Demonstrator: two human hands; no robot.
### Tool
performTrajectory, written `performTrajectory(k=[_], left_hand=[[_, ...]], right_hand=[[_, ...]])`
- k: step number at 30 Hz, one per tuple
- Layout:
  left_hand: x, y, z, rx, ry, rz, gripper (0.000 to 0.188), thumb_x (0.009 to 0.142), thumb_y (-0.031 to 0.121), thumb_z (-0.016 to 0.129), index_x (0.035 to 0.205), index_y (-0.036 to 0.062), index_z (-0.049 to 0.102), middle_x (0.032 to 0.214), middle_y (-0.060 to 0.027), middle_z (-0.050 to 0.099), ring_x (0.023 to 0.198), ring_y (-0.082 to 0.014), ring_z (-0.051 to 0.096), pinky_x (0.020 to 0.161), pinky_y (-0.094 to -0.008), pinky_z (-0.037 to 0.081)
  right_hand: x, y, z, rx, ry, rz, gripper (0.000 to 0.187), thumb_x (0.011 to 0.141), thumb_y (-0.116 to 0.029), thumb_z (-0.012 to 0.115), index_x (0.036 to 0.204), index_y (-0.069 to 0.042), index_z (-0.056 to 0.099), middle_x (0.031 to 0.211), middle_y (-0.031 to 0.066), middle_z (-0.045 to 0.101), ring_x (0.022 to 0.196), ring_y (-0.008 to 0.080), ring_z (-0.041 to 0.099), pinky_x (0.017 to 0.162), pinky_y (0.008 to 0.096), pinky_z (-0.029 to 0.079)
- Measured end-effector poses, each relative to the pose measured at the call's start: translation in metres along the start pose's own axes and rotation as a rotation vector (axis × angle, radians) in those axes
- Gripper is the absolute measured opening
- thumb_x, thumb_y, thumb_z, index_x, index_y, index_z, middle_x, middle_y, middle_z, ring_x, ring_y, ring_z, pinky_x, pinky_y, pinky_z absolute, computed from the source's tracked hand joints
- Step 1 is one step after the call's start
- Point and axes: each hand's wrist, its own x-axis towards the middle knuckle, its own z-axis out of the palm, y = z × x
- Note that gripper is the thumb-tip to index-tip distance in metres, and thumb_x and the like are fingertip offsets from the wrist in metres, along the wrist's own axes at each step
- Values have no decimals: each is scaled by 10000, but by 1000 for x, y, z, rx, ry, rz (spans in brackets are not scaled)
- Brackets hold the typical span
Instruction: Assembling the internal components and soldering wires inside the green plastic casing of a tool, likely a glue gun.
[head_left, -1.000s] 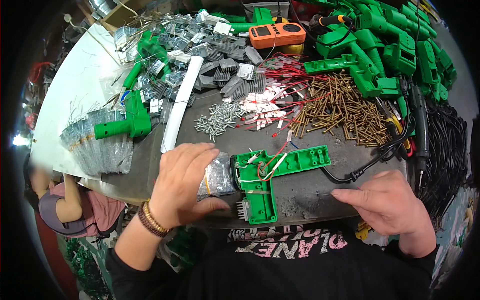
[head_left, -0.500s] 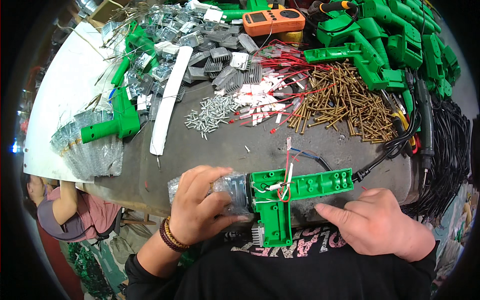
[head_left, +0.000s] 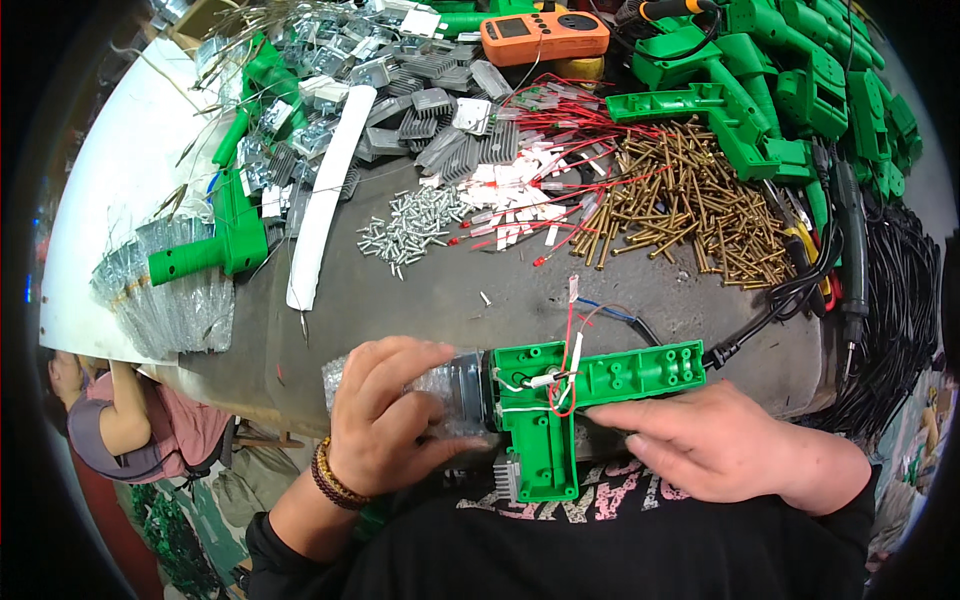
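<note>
**Head view: both hands on an open green tool shell at the counter's near edge**

Nearest the body, the left hand (head_left: 385,415) is closed around a clear ribbed metal barrel (head_left: 455,392) that joins the left end of a green plastic tool housing half (head_left: 600,385). The right hand (head_left: 720,440) lies along the housing's lower edge, fingers stretched flat and pressing on it, not curled around anything. The housing lies open side up at the near edge of the dark counter (head_left: 400,300), its grip pointing toward the person, with red and white wires (head_left: 565,370) looped inside. A black cable (head_left: 760,325) runs off to the right. Farther out lie a heap of small silver screws (head_left: 410,225), a heap of long brass screws (head_left: 680,205) and a white strip (head_left: 325,190). Farthest are grey finned heat sinks (head_left: 430,110), an orange meter (head_left: 545,35) and stacked green housings (head_left: 790,90).
</note>
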Motion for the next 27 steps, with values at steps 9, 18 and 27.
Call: performTrajectory(k=[9, 18, 27], left_hand=[[27, 6, -12, -359, -53, -368, 216, 789, 99, 778, 951, 50, 644, 1031, -117, 662, 918, -314, 614, 816, -411, 473], [37, -11, 6, -323, -51, -193, 132, 791, 23, 723, 884, 66, 640, 876, -97, 636, 830, -309, 602, 768, -381, 482], [37, -2, 16, -866, 354, -597, 434, 1057, 210, 505, 1370, -56, 365, 1313, -148, 532, 1126, -205, 594, 929, -367, 529]], right_hand=[[26, -32, 12, -451, -40, -101, 558, 792, -172, 644, 1327, -25, 579, 682, 90, 631, 535, 260, 638, 469, 396, 502], [42, -44, 19, -848, -72, -120, 548, 770, -192, 621, 1296, -42, 660, 543, -19, 496, 446, 113, 515, 383, 300, 374], [51, -48, 26, -956, -39, -120, 479, 797, -146, 593, 1256, -44, 687, 518, -51, 478, 422, 101, 482, 360, 296, 331]])
